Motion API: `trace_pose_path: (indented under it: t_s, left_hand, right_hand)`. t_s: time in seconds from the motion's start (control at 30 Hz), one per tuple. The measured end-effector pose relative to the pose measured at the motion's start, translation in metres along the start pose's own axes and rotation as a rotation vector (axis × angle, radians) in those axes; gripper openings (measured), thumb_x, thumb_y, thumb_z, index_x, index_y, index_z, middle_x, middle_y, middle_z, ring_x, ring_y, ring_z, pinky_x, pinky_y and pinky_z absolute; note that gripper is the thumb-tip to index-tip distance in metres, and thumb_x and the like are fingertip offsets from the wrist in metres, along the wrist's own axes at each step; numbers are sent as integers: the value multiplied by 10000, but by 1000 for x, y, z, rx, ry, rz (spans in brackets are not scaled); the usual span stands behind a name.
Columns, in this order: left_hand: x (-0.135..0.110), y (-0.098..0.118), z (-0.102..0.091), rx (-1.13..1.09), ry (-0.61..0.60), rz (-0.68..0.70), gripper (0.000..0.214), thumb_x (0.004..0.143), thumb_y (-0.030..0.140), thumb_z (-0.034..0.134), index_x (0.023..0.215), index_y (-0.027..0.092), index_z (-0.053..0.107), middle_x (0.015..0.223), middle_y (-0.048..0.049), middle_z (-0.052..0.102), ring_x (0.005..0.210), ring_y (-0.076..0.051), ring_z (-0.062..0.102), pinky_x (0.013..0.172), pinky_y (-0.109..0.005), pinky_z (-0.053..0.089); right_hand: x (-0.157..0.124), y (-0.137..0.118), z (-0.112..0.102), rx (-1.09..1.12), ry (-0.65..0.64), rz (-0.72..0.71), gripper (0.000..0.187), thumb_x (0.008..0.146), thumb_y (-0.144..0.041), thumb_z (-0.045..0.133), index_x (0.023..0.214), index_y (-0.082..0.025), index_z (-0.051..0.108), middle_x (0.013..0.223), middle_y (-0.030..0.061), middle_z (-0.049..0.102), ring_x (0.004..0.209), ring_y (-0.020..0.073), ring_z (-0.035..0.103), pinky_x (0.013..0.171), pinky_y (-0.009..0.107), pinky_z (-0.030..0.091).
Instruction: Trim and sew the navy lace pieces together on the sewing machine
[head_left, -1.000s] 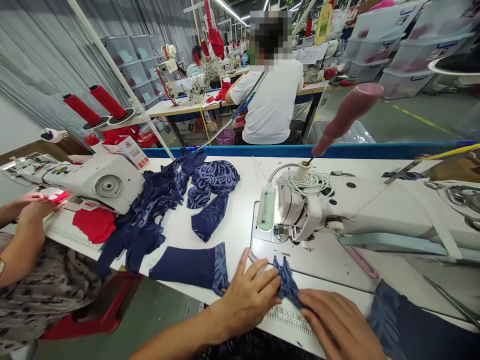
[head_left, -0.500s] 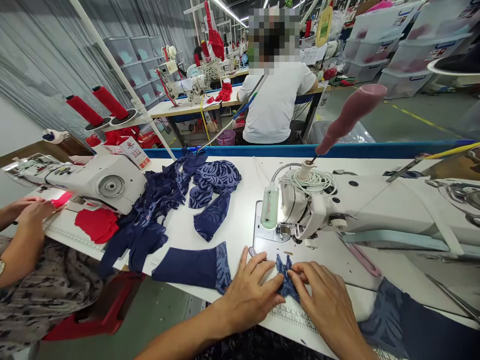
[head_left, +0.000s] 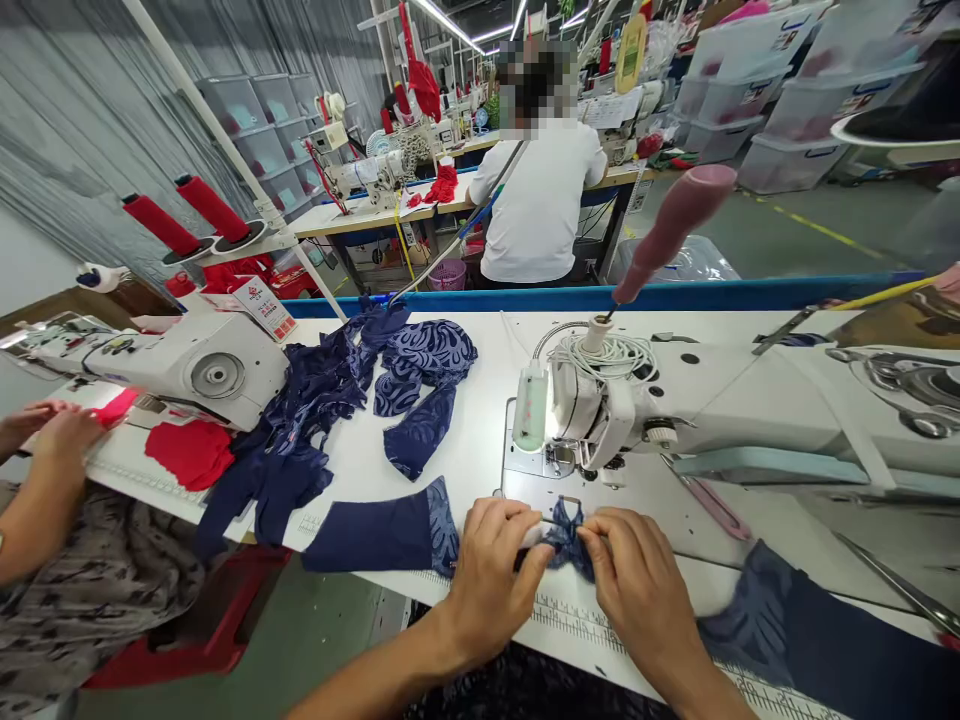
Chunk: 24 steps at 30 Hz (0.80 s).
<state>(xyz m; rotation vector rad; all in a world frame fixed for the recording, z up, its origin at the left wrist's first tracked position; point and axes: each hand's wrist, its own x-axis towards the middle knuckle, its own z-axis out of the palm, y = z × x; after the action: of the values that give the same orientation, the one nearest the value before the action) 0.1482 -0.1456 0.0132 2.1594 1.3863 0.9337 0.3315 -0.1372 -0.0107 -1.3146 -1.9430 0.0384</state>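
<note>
My left hand (head_left: 491, 570) and my right hand (head_left: 637, 580) both pinch a small navy lace piece (head_left: 568, 537) between them on the white table, just in front of the sewing machine's needle area (head_left: 564, 460). The fingers of both hands curl onto the fabric edges. The white sewing machine (head_left: 712, 410) stretches to the right behind my hands. A folded navy fabric piece (head_left: 379, 530) lies to the left of my left hand. More navy fabric (head_left: 810, 640) lies at the right, by my right forearm.
A pile of navy lace pieces (head_left: 345, 400) lies at mid-table. At far left a co-worker's hands (head_left: 52, 430) handle red fabric (head_left: 187, 450) at another machine (head_left: 180, 365). A person in a white shirt (head_left: 536, 200) sits behind. A maroon thread cone (head_left: 671, 230) rises above the machine.
Both hands have moved forward toward the needle, bringing the navy lace piece with them. My left hand's fingers went from spread flat to curled onto the fabric.
</note>
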Motion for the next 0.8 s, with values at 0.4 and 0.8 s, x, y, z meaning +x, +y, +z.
trace_pose_path:
  t_s: [0.4, 0.8]
  left_hand:
    - [11, 15, 10, -352, -77, -280, 101, 895, 172, 545, 867, 201, 638, 927, -24, 666, 940, -194, 580, 910, -345, 460]
    - [6, 14, 7, -227, -119, -168, 133, 967, 246, 478, 862, 210, 552, 827, 14, 636, 818, -149, 600, 1058, -416, 443]
  right_hand:
    - [-4, -7, -14, 640, -206, 598, 369, 847, -536, 631, 1067, -251, 548, 966, 39, 701, 889, 189, 687, 775, 287, 569]
    - [7, -5, -23, 847, -299, 687, 401, 798, -531, 688, 1051, -234, 596, 872, 38, 703, 824, 198, 659, 743, 317, 557]
